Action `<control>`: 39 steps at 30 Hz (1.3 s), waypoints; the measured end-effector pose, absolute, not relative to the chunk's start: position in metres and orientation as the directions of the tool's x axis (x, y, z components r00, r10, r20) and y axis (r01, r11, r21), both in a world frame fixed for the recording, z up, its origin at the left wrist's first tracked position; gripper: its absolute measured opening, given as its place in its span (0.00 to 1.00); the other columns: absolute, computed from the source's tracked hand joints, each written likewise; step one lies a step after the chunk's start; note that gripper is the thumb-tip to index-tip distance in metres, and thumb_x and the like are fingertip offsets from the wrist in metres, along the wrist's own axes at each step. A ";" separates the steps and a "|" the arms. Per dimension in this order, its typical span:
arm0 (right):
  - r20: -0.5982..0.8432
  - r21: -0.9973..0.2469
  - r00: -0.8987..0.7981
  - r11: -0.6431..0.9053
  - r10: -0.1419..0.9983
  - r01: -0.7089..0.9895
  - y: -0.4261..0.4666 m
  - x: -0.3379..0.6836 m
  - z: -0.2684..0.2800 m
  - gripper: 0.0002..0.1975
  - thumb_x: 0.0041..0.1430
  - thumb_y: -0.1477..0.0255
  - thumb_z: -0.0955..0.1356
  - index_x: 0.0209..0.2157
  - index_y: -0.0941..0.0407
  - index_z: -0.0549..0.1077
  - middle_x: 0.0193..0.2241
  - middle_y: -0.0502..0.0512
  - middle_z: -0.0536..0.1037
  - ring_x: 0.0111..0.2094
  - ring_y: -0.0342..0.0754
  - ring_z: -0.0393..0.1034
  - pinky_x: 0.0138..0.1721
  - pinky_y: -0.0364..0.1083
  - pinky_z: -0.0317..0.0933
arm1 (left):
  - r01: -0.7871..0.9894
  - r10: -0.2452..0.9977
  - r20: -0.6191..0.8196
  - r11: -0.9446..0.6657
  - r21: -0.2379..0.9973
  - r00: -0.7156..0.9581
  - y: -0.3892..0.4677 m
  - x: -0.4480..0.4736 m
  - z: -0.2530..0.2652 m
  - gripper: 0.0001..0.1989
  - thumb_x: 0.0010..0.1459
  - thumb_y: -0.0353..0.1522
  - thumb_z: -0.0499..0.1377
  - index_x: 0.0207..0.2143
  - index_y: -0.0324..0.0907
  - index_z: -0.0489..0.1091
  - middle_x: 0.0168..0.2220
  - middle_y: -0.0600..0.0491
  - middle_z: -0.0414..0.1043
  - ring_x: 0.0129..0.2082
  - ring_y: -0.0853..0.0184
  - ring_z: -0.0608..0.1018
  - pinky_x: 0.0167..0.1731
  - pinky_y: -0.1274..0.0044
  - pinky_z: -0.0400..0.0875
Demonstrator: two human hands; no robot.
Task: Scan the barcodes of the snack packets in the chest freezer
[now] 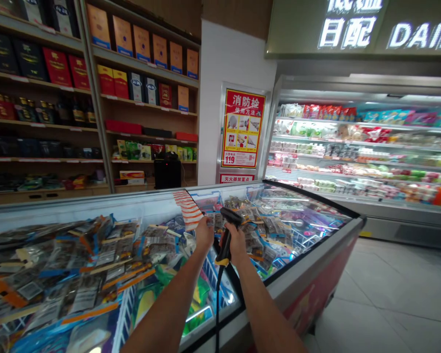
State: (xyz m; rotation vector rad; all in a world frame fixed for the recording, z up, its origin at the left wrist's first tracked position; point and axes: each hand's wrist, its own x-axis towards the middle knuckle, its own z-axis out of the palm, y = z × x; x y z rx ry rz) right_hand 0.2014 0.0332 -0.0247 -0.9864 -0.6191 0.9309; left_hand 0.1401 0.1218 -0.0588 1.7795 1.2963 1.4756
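Note:
In the head view my right hand (237, 241) is closed around the handle of a black and yellow barcode scanner (225, 246), its head pointing away from me. A black cable runs down from the handle. Close beside it, my left hand (205, 235) is pinched at the lower end of a strip of white labels with orange-red stripes (187, 207). The strip stretches up and left over the chest freezer. Both hands are above the freezer, near the dark edge of its glass lid (316, 206). My left fingertips are partly hidden.
Packaged frozen goods (91, 264) fill the chest freezer, split by blue wire dividers (127, 306). Wooden shelves (143, 59) with boxes stand behind at left. A red and yellow fire-hydrant poster (243, 128) hangs on the wall. A lit refrigerated display (363, 147) stands at right beyond the tiled floor (385, 284).

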 end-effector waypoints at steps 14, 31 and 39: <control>0.081 -0.828 0.277 0.219 0.957 -0.515 0.022 0.193 -0.025 0.11 0.41 0.63 0.64 0.21 0.58 0.64 0.12 0.47 0.67 0.10 0.40 0.59 0.10 0.39 0.50 | 0.695 0.897 0.440 -0.296 0.655 -0.032 0.115 -0.005 -0.027 0.07 0.33 0.25 0.58 0.13 0.41 0.62 0.25 0.47 0.69 0.43 0.49 0.65 0.46 0.57 0.45; -0.049 -0.760 -0.072 -0.084 0.996 -0.645 0.015 0.186 -0.029 0.12 0.42 0.62 0.63 0.22 0.58 0.63 0.11 0.47 0.66 0.10 0.40 0.59 0.10 0.39 0.52 | 0.209 0.870 0.369 -0.315 0.926 -0.328 0.110 0.033 -0.048 0.06 0.40 0.34 0.54 0.21 0.40 0.65 0.19 0.55 0.67 0.21 0.69 0.69 0.24 0.78 0.61; -0.027 -0.804 -0.136 -0.103 0.990 -0.586 0.010 0.183 -0.024 0.11 0.43 0.63 0.62 0.22 0.58 0.64 0.10 0.47 0.66 0.09 0.40 0.58 0.09 0.39 0.51 | -0.046 0.869 0.306 -0.350 0.936 -0.389 0.116 0.049 -0.061 0.10 0.36 0.36 0.57 0.22 0.40 0.63 0.19 0.57 0.66 0.24 0.70 0.70 0.28 0.78 0.62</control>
